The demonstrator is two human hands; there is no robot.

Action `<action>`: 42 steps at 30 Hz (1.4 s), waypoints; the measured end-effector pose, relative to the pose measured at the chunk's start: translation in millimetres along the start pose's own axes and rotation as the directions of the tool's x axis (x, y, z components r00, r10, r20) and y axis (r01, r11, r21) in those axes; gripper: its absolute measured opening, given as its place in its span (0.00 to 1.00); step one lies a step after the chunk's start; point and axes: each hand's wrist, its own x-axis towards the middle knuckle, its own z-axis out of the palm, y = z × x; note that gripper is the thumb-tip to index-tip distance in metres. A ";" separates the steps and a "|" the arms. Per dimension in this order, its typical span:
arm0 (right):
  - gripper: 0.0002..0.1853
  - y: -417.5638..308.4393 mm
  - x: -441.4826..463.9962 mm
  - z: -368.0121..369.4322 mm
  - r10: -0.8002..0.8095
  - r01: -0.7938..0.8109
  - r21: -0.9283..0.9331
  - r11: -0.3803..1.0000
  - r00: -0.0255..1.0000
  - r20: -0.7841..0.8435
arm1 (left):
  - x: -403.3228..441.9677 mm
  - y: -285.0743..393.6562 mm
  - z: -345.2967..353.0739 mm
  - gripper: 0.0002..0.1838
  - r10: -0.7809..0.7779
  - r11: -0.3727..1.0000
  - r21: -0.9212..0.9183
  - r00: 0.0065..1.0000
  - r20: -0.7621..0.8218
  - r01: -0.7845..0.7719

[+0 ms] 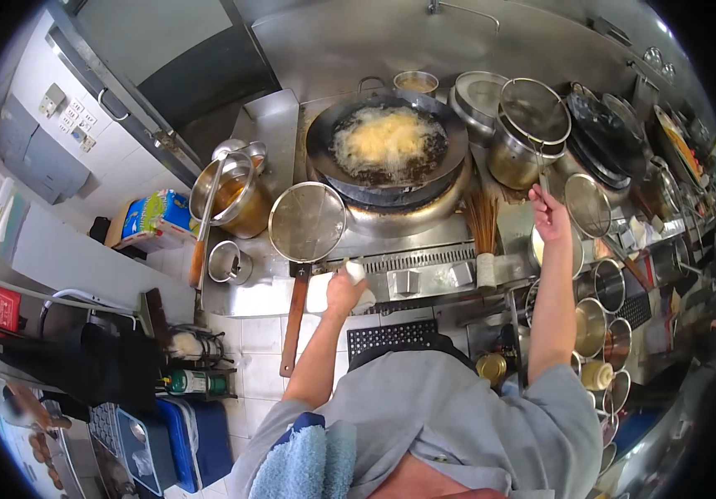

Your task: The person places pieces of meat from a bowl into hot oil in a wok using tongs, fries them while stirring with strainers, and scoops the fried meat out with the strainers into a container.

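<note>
My right hand (550,214) is closed around the thin handle of a round wire strainer (534,110), whose mesh sits over a steel pot (517,162). At the stove's front edge my left hand (346,291) grips a folded white cloth (364,298). Close to that hand, a flat mesh skimmer (308,220) with a wooden handle lies across the counter, its handle sticking out past the edge. Between and beyond my hands, a black wok (324,158) holds bubbling oil with a pale yellow mass of food (387,137) frying in it.
Left of the wok stands a steel pot of amber liquid (250,204), with a small steel cup (230,263) in front. A bamboo brush (483,229) stands near the stove controls. Another strainer (587,205) lies right of my right hand. Several steel containers (591,320) fill the lower right.
</note>
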 end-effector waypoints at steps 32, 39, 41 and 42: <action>0.21 118.9 -163.0 18.6 0.121 -0.122 0.007 0.993 0.978 -0.172 | 159.6 163.0 -42.5 0.12 -0.011 -0.305 -0.822 0.861 0.508 0.481; 0.17 131.2 -191.9 24.9 0.177 -0.191 -0.049 0.980 0.960 -0.216 | 153.7 161.6 -51.7 0.11 -0.083 -0.221 -0.842 0.851 0.519 0.492; 0.17 136.3 -182.3 16.9 0.162 -0.184 -0.066 0.981 0.955 -0.248 | 164.0 155.0 -39.3 0.10 -0.055 -0.238 -0.839 0.856 0.515 0.490; 0.17 141.4 -183.2 9.5 0.171 -0.199 -0.076 0.977 0.946 -0.274 | 171.6 140.8 -23.8 0.10 -0.042 -0.232 -0.843 0.861 0.508 0.486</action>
